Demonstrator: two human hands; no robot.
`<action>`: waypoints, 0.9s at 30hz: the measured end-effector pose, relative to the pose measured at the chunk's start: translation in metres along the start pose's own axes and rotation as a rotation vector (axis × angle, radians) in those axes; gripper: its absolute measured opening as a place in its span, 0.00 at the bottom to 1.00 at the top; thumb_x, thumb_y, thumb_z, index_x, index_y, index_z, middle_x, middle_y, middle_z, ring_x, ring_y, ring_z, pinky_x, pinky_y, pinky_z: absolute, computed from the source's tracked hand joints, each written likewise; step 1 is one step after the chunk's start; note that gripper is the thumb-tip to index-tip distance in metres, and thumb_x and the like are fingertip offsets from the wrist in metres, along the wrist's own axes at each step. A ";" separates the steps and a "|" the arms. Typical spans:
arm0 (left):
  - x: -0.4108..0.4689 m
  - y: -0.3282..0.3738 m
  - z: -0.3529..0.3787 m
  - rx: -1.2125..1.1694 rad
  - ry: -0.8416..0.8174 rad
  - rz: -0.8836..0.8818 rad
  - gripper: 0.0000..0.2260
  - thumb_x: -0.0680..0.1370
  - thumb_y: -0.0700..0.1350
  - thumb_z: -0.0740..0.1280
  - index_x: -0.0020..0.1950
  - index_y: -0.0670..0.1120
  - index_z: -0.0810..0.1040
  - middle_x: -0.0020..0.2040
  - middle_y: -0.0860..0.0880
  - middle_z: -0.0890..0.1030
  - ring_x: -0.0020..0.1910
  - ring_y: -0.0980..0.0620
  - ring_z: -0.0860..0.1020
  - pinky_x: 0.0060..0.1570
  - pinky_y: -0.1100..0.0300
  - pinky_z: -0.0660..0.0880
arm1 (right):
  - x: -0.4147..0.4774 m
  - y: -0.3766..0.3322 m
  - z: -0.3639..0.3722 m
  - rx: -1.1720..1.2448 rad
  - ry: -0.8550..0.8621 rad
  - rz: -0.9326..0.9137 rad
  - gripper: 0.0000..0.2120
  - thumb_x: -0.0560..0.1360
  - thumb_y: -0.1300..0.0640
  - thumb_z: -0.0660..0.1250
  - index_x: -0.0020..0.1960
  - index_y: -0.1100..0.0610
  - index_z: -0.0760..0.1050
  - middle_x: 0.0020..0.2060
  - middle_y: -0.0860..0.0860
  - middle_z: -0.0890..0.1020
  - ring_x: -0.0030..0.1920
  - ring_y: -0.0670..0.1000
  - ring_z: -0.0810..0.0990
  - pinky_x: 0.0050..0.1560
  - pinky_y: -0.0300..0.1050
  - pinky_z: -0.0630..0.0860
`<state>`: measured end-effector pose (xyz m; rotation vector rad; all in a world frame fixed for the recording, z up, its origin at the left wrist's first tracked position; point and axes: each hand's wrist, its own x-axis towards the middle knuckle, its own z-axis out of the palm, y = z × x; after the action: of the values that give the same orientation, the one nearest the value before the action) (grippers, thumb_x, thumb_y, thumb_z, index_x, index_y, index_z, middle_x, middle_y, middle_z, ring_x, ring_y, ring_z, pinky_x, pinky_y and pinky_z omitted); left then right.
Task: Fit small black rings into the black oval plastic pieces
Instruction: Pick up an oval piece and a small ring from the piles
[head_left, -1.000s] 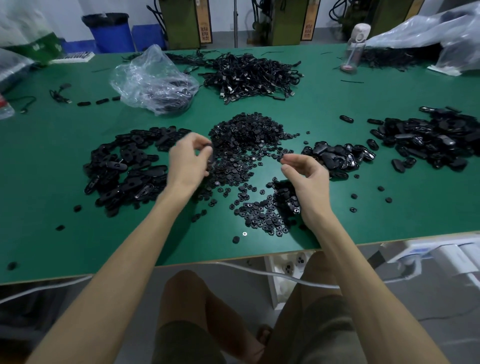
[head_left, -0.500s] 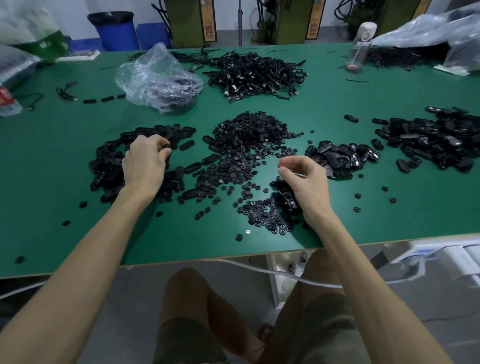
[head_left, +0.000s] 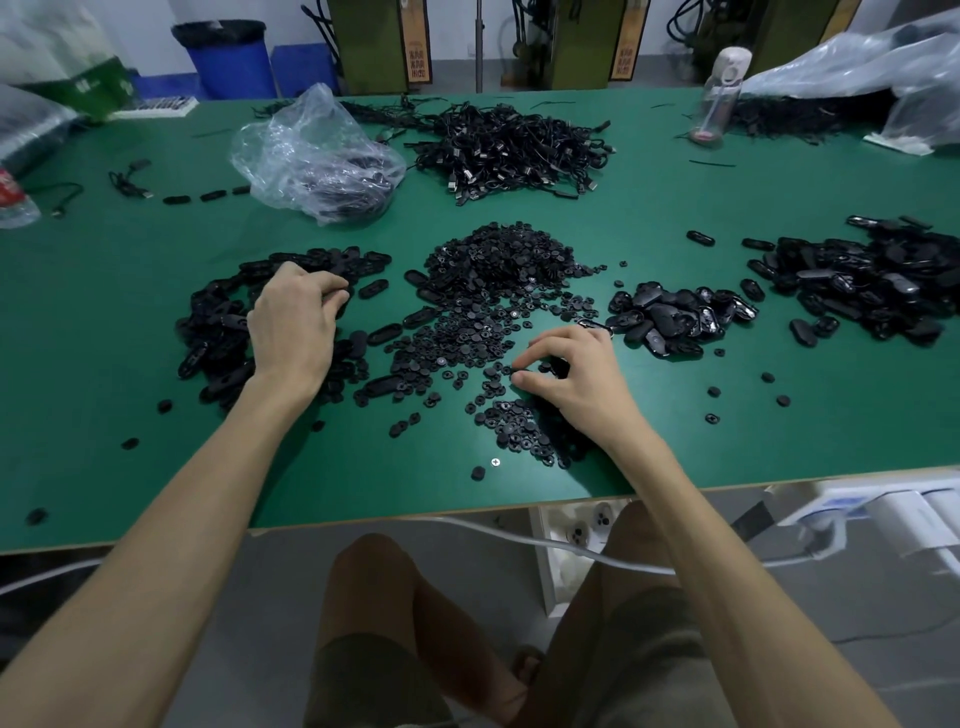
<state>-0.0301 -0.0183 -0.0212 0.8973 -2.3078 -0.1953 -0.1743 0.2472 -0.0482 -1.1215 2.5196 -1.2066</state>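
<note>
My left hand (head_left: 293, 322) lies curled on the heap of black oval plastic pieces (head_left: 218, 332) at the left; I cannot tell whether it grips one. My right hand (head_left: 576, 374) pinches one of the small black rings (head_left: 498, 312) scattered mid-worktop. They look light, stiff and apt to skitter, so I'd nip the rim. The green worktop (head_left: 779, 415) looks smooth; a crumpled clear plastic bag (head_left: 317, 156) sits behind.
</note>
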 end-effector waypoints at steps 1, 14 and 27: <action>0.001 0.001 0.000 -0.009 -0.001 -0.005 0.10 0.81 0.46 0.71 0.62 0.46 0.85 0.53 0.43 0.82 0.49 0.42 0.82 0.50 0.45 0.81 | 0.000 -0.001 0.001 -0.009 -0.001 -0.003 0.08 0.75 0.49 0.77 0.51 0.50 0.86 0.58 0.47 0.79 0.65 0.51 0.65 0.59 0.41 0.60; -0.005 0.035 0.007 -0.425 -0.060 -0.094 0.06 0.83 0.39 0.68 0.59 0.41 0.79 0.54 0.47 0.82 0.47 0.55 0.80 0.48 0.70 0.76 | -0.001 0.002 -0.001 0.264 0.178 0.013 0.03 0.78 0.55 0.74 0.46 0.52 0.80 0.46 0.46 0.83 0.49 0.47 0.78 0.53 0.43 0.70; -0.062 0.134 0.036 -1.291 -0.499 -0.263 0.09 0.80 0.33 0.70 0.59 0.34 0.82 0.49 0.38 0.87 0.47 0.43 0.88 0.48 0.57 0.84 | -0.003 0.008 -0.006 0.522 0.401 0.031 0.03 0.79 0.60 0.72 0.52 0.56 0.84 0.44 0.46 0.86 0.45 0.42 0.82 0.49 0.35 0.77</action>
<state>-0.0919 0.1199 -0.0346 0.4323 -1.8042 -1.9071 -0.1788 0.2560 -0.0509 -0.7651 2.2200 -2.0892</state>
